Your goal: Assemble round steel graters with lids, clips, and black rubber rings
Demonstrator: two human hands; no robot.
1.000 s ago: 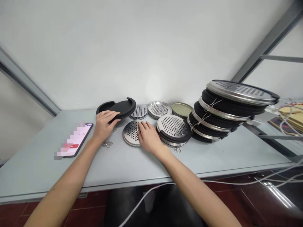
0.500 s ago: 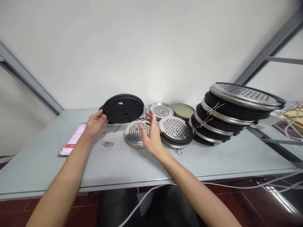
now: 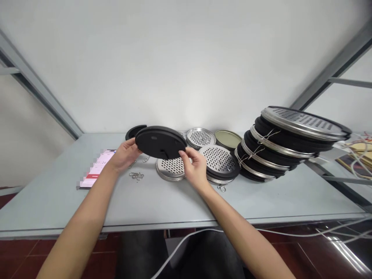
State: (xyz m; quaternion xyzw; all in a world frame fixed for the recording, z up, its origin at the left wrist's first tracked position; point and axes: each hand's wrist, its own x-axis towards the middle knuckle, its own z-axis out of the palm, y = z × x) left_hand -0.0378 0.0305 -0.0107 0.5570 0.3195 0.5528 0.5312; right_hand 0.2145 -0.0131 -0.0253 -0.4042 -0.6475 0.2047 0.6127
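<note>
A round black disc (image 3: 159,142) with a slot and a small hole is held up off the table, tilted. My left hand (image 3: 125,154) is closed on its left edge; my right hand (image 3: 195,166) pinches its right edge between thumb and fingers. Just below and behind the disc lies a round metal grater plate (image 3: 171,168), partly covered by it. Right of my right hand rests another grater plate (image 3: 220,159) with a black rim piece. Several small wire clips (image 3: 136,176) lie on the table near my left hand.
A tall leaning stack of black-and-metal grater discs (image 3: 287,143) stands on the right. A green round lid (image 3: 228,138) and a further grater plate (image 3: 200,138) lie at the back. A phone (image 3: 99,168) is on the left, and a white cable (image 3: 186,237) hangs before the table (image 3: 139,209).
My right hand has closed on the disc's right edge, having been open and apart from it. The disc has moved right and down in view and is tilted flatter.
</note>
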